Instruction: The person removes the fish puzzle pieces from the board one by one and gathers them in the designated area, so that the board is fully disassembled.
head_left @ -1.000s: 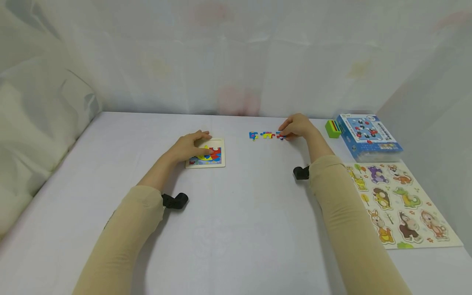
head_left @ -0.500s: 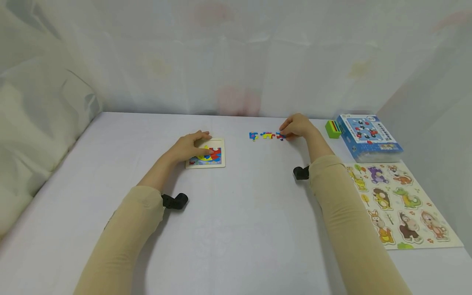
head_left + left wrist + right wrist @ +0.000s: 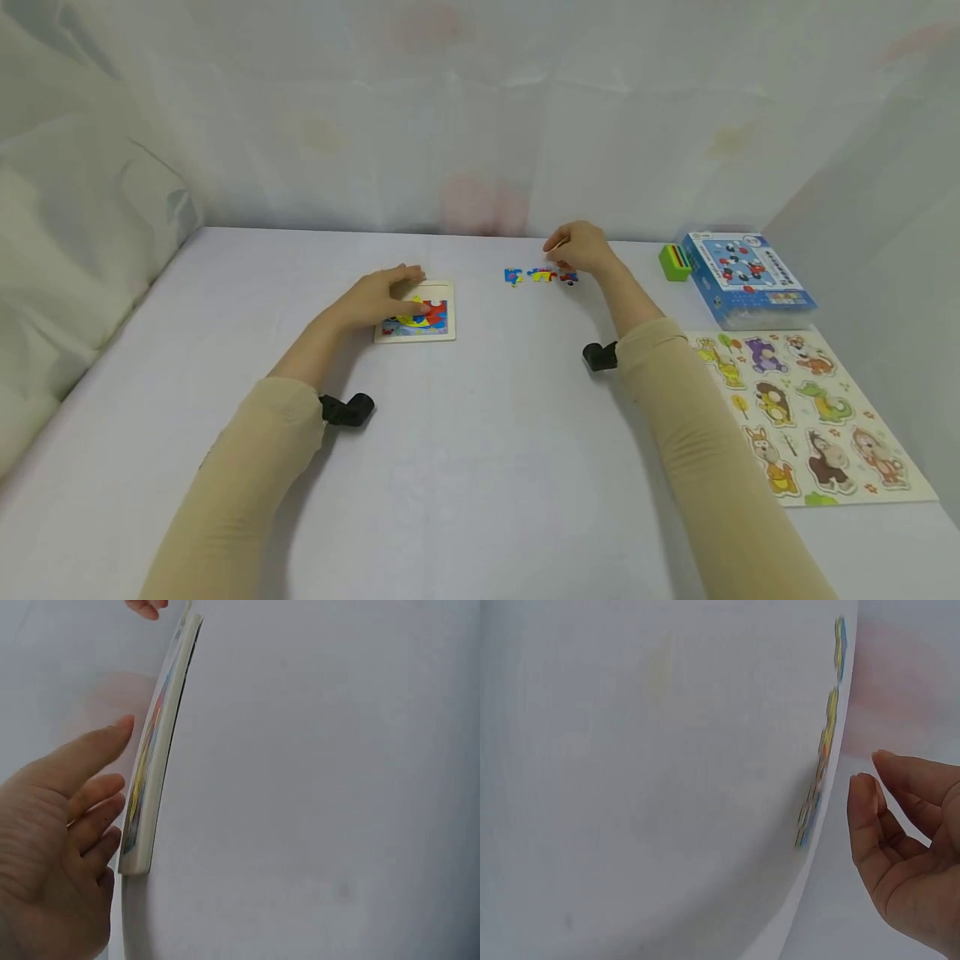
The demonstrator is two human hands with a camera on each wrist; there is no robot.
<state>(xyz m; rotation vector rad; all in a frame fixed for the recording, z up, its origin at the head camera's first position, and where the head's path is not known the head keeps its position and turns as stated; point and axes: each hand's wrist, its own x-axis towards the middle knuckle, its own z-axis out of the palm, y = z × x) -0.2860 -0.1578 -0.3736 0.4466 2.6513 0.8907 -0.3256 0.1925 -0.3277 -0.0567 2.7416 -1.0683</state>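
My left hand [image 3: 375, 298] spreads over the left side of a small wood-framed jigsaw puzzle [image 3: 435, 321], its thumb above the colourful picture. Part of the frame lies hidden under that hand. From the left wrist, the board [image 3: 154, 757] shows nearly edge-on beside the relaxed fingers. My right hand [image 3: 581, 247] hovers just over a row of loose jigsaw pieces: a blue one [image 3: 513, 276], a yellow one [image 3: 540, 275] and a red and dark blue one [image 3: 569, 277]. In the right wrist view, a gap separates thumb and forefinger of this hand [image 3: 911, 840]; no piece shows between them.
At the right stand a green block holder [image 3: 675, 263] with coloured slats and a blue boxed set [image 3: 750, 279]. Nearer lies a large animal puzzle board [image 3: 795, 417]. White cloth hangs behind the table [image 3: 480, 467].
My right hand has lifted off the red and dark blue piece and shifted left, over the row. My left hand has stayed on the framed puzzle.
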